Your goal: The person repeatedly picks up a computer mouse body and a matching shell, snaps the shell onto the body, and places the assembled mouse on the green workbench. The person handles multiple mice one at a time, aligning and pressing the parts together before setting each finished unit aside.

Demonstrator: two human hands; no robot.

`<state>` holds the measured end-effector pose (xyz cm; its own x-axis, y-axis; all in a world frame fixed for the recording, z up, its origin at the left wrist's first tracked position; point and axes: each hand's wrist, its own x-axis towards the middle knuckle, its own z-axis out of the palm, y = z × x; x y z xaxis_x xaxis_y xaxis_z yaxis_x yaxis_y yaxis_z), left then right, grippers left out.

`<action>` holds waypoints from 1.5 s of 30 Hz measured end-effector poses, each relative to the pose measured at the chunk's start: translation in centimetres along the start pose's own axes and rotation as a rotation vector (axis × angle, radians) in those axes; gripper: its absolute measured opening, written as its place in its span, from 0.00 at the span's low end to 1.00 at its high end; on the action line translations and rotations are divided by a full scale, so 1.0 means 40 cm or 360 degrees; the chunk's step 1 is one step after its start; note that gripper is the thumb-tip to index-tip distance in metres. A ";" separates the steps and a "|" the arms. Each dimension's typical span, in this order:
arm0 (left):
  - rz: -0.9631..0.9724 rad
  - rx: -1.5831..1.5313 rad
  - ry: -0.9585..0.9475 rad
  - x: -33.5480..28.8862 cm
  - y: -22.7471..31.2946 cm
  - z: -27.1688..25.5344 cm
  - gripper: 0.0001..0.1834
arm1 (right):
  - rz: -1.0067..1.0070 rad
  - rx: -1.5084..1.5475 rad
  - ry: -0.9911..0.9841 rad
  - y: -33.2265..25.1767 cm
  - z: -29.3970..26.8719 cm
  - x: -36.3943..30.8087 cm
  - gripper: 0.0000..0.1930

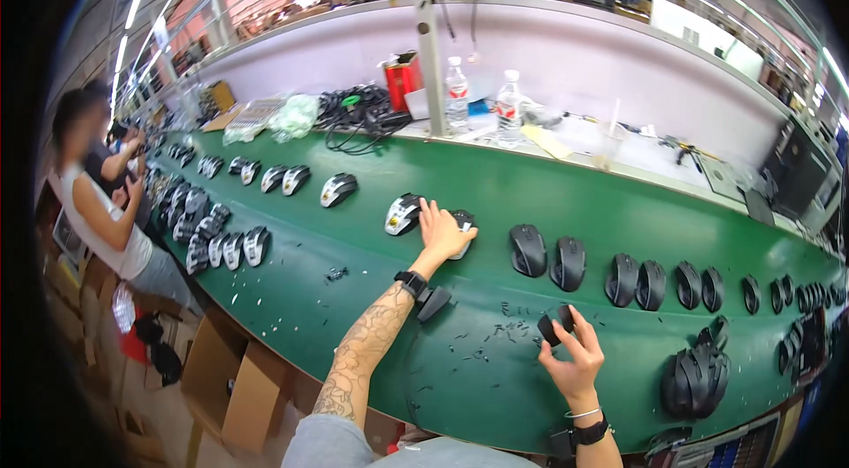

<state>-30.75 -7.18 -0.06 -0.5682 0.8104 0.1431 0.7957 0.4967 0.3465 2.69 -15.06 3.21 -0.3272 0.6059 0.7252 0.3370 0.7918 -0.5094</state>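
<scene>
My left hand (442,234) reaches forward over the green table. Its thumb and fingers straddle an opened mouse base (462,222), which the hand partly hides. Just left of these fingers sits another mouse base (404,214), grey-white with dark parts and a yellow spot. Nearer to me, my right hand (577,360) pinches a curved black mouse shell (554,325) between thumb and fingers, slightly above the table. Small black bits (508,326) lie scattered beside that shell. Black mice (528,250) stand in a row to the right of my left hand.
Opened mouse bases (338,189) line the left, with more clustered nearer (233,249). Stacked black shells (696,382) sit at right. Bottles (508,105) and cables (363,114) occupy the back. Another person (106,211) works at far left; a cardboard box (252,406) is below.
</scene>
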 end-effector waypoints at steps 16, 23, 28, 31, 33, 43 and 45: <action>-0.0579 -0.2577 -0.0748 -0.395 0.134 -0.106 0.20 | 0.0522 0.0417 -0.0198 -0.035 0.008 -0.007 0.36; -0.0458 -0.2850 -0.0647 -0.482 0.161 -0.056 0.17 | 0.0401 0.0309 -0.0162 -0.072 0.040 -0.012 0.31; -0.0143 -0.2718 -0.0832 -0.525 0.171 -0.061 0.23 | 0.0516 0.0254 -0.0129 -0.070 0.041 -0.013 0.31; 0.0160 -0.2392 -0.0711 -0.531 0.187 -0.064 0.28 | 0.0492 0.0246 -0.0179 -0.058 0.036 -0.012 0.32; 0.0057 -0.2410 -0.0736 -0.529 0.193 -0.077 0.34 | 0.0478 0.0242 -0.0230 -0.050 0.041 -0.017 0.33; -0.0289 -0.2993 -0.0747 -0.493 0.175 -0.107 0.30 | 0.1497 0.1451 -0.0342 0.015 0.067 -0.065 0.11; -0.0261 -0.2986 -0.0724 -0.499 0.179 -0.105 0.29 | 0.1608 0.1831 -0.0315 0.024 0.072 -0.074 0.08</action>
<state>-14.62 -21.09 3.45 -0.2679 0.9586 -0.0961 -0.6299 -0.0989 0.7703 1.43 -15.85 -0.76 -0.5283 0.8350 -0.1536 -0.3267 -0.3669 -0.8710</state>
